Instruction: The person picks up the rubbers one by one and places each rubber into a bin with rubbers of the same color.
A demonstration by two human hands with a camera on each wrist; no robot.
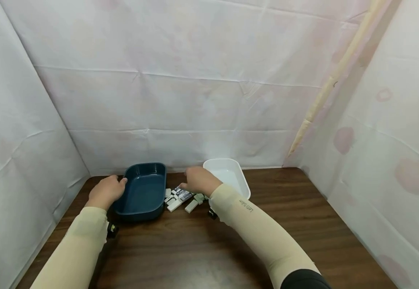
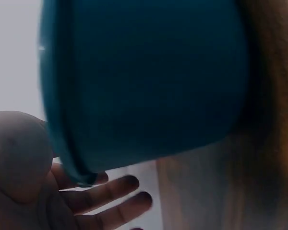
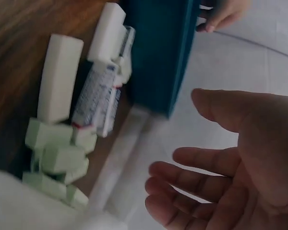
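Observation:
A dark blue tray [image 1: 145,192] and a white tray [image 1: 231,176] stand side by side at the back of the wooden table [image 1: 202,249]. Between them lies a small pile of erasers [image 1: 180,197]: white blocks [image 3: 60,79], one in a printed sleeve [image 3: 98,100] and pale green pieces [image 3: 57,153]. My left hand [image 1: 107,189] rests against the blue tray's [image 2: 149,81] left rim, fingers [image 2: 110,196] fairly straight. My right hand [image 1: 196,180] hovers over the pile, and in the right wrist view it [image 3: 182,139] is relaxed with the palm bare.
White sheeting [image 1: 180,80] walls in the table on the back, left and right. A pale pole [image 1: 334,76] leans in the back right corner. Both trays look empty inside from the head view. Both forearms wear beige sleeves [image 1: 256,224].

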